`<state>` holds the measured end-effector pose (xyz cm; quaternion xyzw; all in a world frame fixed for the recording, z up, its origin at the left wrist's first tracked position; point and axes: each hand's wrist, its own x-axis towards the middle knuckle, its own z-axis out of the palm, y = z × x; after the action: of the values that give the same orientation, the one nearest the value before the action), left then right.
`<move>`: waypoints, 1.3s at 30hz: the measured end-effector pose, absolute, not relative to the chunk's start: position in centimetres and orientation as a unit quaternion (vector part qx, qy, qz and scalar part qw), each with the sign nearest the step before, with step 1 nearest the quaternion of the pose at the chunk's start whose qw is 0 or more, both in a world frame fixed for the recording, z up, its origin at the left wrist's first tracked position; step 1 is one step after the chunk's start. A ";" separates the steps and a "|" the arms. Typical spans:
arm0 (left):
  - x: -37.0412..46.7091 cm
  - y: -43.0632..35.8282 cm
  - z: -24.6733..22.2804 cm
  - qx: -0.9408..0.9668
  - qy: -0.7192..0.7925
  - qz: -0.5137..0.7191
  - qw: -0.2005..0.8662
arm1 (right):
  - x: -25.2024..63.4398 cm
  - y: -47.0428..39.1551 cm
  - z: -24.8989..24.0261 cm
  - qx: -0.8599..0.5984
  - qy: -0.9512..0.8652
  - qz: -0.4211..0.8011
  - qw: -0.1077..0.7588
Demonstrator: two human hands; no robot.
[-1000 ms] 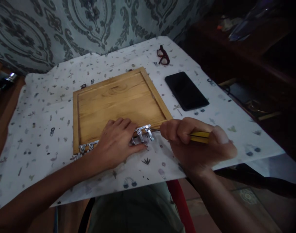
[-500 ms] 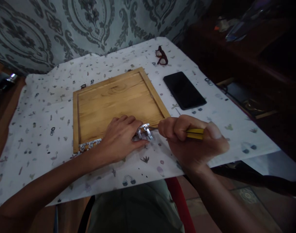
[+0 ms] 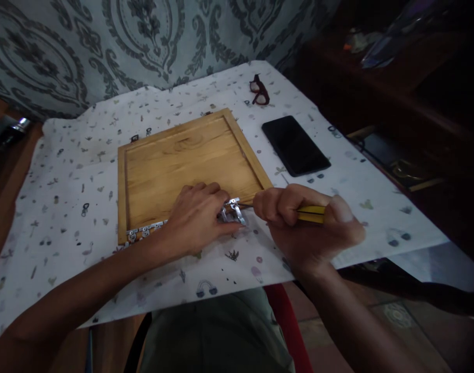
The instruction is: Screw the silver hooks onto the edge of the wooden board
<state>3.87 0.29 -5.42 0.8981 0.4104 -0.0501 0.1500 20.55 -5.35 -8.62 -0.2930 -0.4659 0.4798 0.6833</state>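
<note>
A framed wooden panel lies flat, with small metal fittings along its near left edge. My left hand rests over the panel's near edge, its thumb and forefinger closed around a silver metal bracket near the near right corner. My right hand is wrapped round a screwdriver with a yellow and black handle. The screwdriver's thin shaft points left and its end is at the bracket; the exact contact is too small to tell.
On the patterned white tablecloth, a black phone lies right of the panel, and dark red glasses lie behind the phone. A patterned wall rises behind the table.
My left thumb has shifted slightly to the right along the bracket. My right hand and the screwdriver have hardly moved.
</note>
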 end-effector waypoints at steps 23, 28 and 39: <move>2.6 -0.3 -6.1 0.897 0.420 -0.022 0.134 | 20.5 -5.3 -8.6 -0.283 -0.470 0.475 0.688; 2.8 -0.3 -5.9 0.897 0.421 -0.029 0.136 | 20.5 -5.2 -8.5 -0.284 -0.470 0.475 0.687; 3.4 -0.2 -5.3 0.894 0.420 -0.054 0.144 | 20.6 -5.2 -8.9 -0.284 -0.474 0.474 0.685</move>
<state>3.39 -0.23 -5.29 0.8945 0.4199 -0.0539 0.1441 20.57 -5.23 -8.86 -0.2836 -0.4741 0.4744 0.6854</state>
